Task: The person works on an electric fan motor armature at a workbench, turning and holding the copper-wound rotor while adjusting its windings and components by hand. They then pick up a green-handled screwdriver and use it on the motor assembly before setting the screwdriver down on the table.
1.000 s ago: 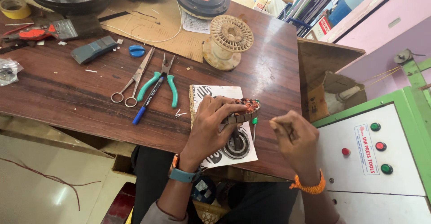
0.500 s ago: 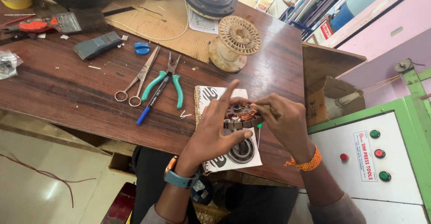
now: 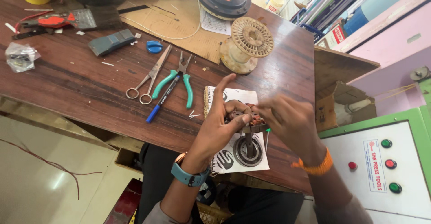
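A dark, scratched wooden workbench [image 3: 81, 85] fills the view, with a pink wall and a green-framed white control panel with coloured buttons [image 3: 381, 165] off to the right. Near the bench's front edge lies a white printed booklet [image 3: 233, 161], and just above it both hands meet around a small round motor armature with copper windings and a dark steel core [image 3: 246, 116].

The left hand [image 3: 220, 125] cups the armature from its side, thumb and curled fingers closed on the core, forefinger pointing up and free. The right hand [image 3: 289, 121] comes in from the other side with fingertips pinched at the windings (blurred, so whether it grips a wire cannot be told).

The armature looks dense and rigid for its size, likely weighty in the palm; the steel core seems the safe place to hold, since the thin copper strands would probably bend or nick easily.

A dark ring-shaped metal part [image 3: 248, 151] rests on the booklet below the hands. Farther left lie steel scissors [image 3: 148, 78], green-handled pliers [image 3: 177, 78] and a blue-capped pen [image 3: 162, 99]; a beige plastic wire spool [image 3: 247, 42] stands behind.
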Demonstrator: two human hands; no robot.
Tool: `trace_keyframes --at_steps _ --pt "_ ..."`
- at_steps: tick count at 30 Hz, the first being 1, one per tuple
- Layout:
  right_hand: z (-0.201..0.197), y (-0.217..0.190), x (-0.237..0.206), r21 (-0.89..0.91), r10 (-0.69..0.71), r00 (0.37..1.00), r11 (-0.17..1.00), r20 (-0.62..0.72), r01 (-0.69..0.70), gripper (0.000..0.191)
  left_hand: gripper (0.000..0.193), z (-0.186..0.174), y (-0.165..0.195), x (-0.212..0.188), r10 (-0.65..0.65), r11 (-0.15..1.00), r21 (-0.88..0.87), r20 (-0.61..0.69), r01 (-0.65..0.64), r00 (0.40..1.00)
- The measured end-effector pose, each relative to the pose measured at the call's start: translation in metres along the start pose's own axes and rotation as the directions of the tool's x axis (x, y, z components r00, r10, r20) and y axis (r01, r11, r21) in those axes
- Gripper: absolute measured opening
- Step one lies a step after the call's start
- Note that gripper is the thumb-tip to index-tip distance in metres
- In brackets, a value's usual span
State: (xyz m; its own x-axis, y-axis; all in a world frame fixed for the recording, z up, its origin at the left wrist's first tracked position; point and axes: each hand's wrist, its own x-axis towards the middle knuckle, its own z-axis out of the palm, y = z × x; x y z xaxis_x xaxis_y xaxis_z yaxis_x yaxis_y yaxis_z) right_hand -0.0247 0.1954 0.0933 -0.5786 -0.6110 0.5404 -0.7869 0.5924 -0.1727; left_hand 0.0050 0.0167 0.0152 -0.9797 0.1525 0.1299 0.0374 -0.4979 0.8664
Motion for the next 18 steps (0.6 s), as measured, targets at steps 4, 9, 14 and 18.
trace_keyframes --at_steps 4,9,14,18 --pt "0.000 -0.024 -0.034 0.052 0.081 0.997 0.995 -0.014 -0.081 0.012 0.059 -0.006 -0.003 -0.002 0.072 0.995 0.061 0.105 -0.079 0.992" --pt "0.024 -0.031 -0.067 0.131 0.174 0.984 0.977 -0.038 -0.167 0.012 0.026 -0.012 -0.009 -0.001 0.127 0.960 0.229 0.149 -0.159 0.981" --pt "0.052 -0.027 -0.094 0.197 0.256 0.966 0.946 0.037 -0.258 0.009 0.019 -0.012 -0.004 -0.003 0.169 0.942 0.258 0.183 -0.214 0.968" --pt "0.058 -0.025 -0.116 0.218 0.382 0.924 0.901 0.009 -0.375 0.008 0.045 -0.007 0.004 -0.011 0.273 0.830 0.443 0.207 -0.339 0.939"
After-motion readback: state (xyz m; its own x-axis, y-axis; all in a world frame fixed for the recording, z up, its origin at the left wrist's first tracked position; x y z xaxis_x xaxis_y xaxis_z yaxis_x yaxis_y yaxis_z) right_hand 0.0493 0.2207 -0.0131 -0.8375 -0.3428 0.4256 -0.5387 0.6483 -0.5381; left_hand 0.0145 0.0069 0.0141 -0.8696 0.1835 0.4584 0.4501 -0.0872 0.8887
